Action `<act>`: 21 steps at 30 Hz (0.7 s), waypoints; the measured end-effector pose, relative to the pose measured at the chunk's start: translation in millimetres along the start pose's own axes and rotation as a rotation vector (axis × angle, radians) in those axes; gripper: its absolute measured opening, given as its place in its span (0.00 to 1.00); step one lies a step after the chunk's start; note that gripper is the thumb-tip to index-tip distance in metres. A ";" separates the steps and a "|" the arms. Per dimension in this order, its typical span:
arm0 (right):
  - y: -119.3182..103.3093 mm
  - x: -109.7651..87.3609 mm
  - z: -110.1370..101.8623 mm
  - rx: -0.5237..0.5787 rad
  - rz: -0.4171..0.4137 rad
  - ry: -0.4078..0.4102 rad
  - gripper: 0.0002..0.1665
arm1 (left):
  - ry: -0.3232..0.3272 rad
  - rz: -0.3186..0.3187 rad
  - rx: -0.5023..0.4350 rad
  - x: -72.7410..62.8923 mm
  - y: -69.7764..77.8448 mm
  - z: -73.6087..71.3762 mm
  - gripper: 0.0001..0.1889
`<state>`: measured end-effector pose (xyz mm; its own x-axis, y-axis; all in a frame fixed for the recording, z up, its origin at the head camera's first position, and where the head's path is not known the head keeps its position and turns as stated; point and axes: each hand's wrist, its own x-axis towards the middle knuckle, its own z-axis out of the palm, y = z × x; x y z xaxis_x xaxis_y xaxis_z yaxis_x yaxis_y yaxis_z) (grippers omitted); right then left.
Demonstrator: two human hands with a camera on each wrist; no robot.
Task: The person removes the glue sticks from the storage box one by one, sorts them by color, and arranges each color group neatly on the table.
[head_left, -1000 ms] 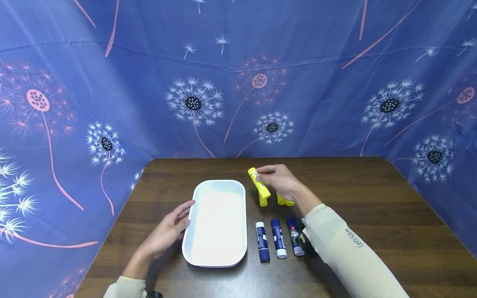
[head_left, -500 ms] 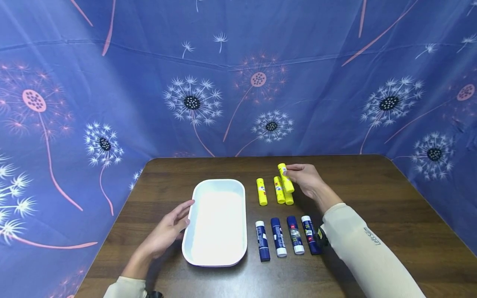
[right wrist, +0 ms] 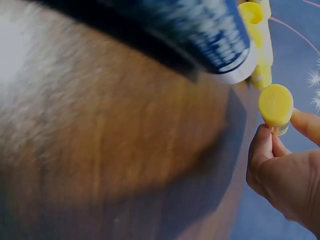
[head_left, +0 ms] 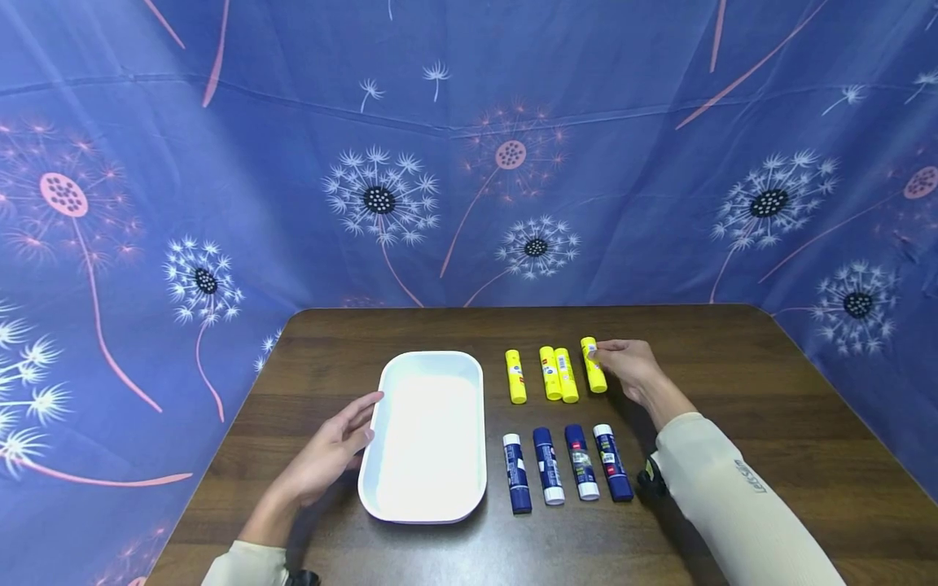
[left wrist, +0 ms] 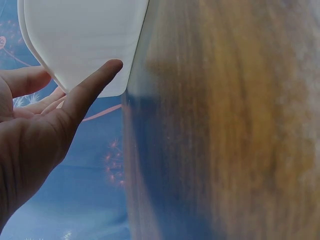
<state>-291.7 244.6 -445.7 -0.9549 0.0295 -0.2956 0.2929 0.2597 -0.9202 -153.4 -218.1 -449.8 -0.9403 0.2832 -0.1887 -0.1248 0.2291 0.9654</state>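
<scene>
My right hand [head_left: 632,368] pinches a yellow glue stick [head_left: 593,366] between thumb and fingers at the right end of the yellow row. Its round yellow end [right wrist: 276,104] faces the camera in the right wrist view. To its left lie other yellow glue sticks: one apart [head_left: 516,377], and a left one [head_left: 550,373] and right one [head_left: 567,376] side by side, touching. With fairly straight fingers, my left hand [head_left: 327,449] touches the left side of a white tray [head_left: 478,456]. In the left wrist view one extended finger [left wrist: 95,86] lies along the tray's outer wall [left wrist: 85,40].
Nearer me, several dark blue and white glue sticks lie in a row, from the leftmost blue glue stick [head_left: 516,474] to the rightmost blue glue stick [head_left: 612,462]. Everything stands on a brown wooden table [head_left: 733,423]. A blue dandelion-patterned cloth [head_left: 630,163] hangs behind.
My right hand has carried the yellow glue stick rightward, past the other yellow ones, and lowered it to the row's right end. The left hand and tray stay put.
</scene>
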 end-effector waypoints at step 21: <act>12.2 -1.8 4.9 -0.194 0.013 0.091 0.28 | 0.007 -0.005 0.013 0.0 0.6 0.8 0.29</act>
<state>-286.1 242.9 -457.6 -0.9542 0.1193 -0.2744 0.2986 0.4392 -0.8473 -153.2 -217.2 -449.3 -0.9419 0.2756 -0.1918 -0.1251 0.2420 0.9622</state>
